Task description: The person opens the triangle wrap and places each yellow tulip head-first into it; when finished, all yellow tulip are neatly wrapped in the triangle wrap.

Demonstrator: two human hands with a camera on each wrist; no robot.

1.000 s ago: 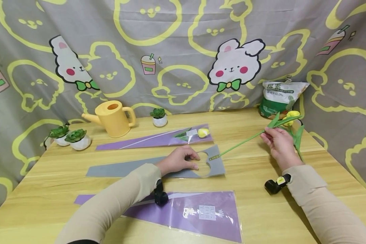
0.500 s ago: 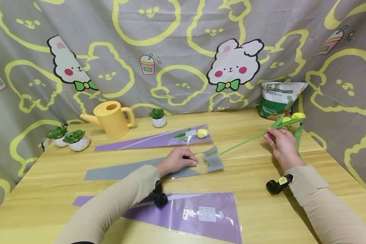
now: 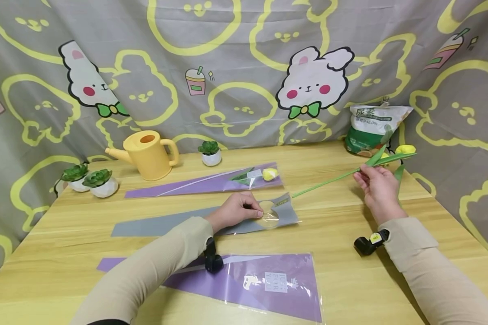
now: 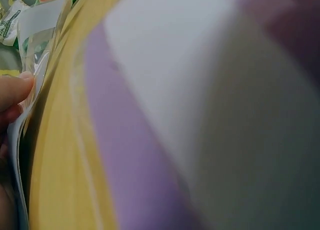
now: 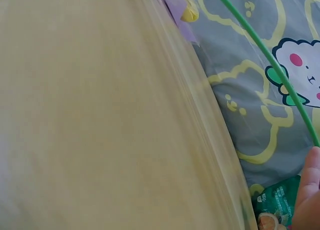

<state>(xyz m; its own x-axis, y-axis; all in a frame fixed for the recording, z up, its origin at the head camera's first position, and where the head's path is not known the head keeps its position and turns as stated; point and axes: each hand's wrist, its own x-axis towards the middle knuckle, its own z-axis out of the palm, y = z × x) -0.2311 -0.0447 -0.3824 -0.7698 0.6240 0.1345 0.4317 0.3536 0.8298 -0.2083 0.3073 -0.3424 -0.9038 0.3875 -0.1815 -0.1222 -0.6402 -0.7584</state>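
My left hand (image 3: 239, 211) pinches a grey flower sleeve (image 3: 154, 222) by the edge of its round clear window, and the sleeve's right end lifts off the table. The left wrist view shows the thumb (image 4: 17, 90) on the clear film. Over at the right, my right hand (image 3: 379, 189) pinches an artificial yellow tulip (image 3: 405, 149) near its leaves. The tulip's green stem (image 3: 325, 183) slants down left, its tip close by the sleeve's right end. In the right wrist view, the stem (image 5: 270, 57) runs up from the fingertips.
A purple sleeve with a yellow tulip (image 3: 270, 174) inside lies behind the grey one. Another purple sleeve (image 3: 293, 271) lies in front. At the back stand a yellow watering can (image 3: 148, 155), potted succulents (image 3: 100, 184) and a fertilizer bag (image 3: 372, 128). Another tulip lies partly behind my right hand.
My right hand has drawn the tulip slightly right, so its stem tip has come away from the grey sleeve's end. The left fingers have closed together on the sleeve's window edge.
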